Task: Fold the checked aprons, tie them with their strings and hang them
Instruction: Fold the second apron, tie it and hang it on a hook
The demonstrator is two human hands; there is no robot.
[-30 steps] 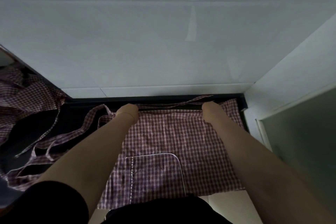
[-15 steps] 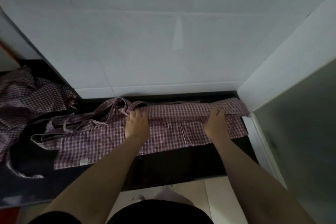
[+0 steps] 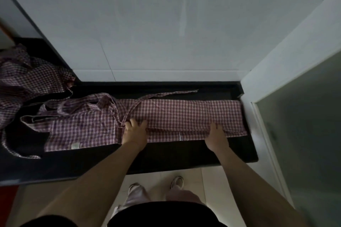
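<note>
A red-and-white checked apron [image 3: 180, 114] lies folded into a long strip across the black counter [image 3: 177, 155]. My left hand [image 3: 134, 131] presses flat on the strip's near edge at its middle, fingers spread. My right hand [image 3: 216, 137] presses the same near edge further right, fingers on the cloth. One apron string [image 3: 166, 95] runs from beside my left hand back and to the right over the counter. The apron's bib end with its loose strings [image 3: 73, 108] lies bunched to the left.
A second checked apron [image 3: 25, 77] is crumpled on the counter at far left. A white tiled wall [image 3: 166, 33] stands behind the counter and a white wall with a frosted panel [image 3: 304, 116] closes the right side. My feet stand on the tiled floor [image 3: 208, 180].
The apron went from hanging over the counter's front edge to lying folded in a narrow strip on top. Both hands slid back toward the near edge and now press there.
</note>
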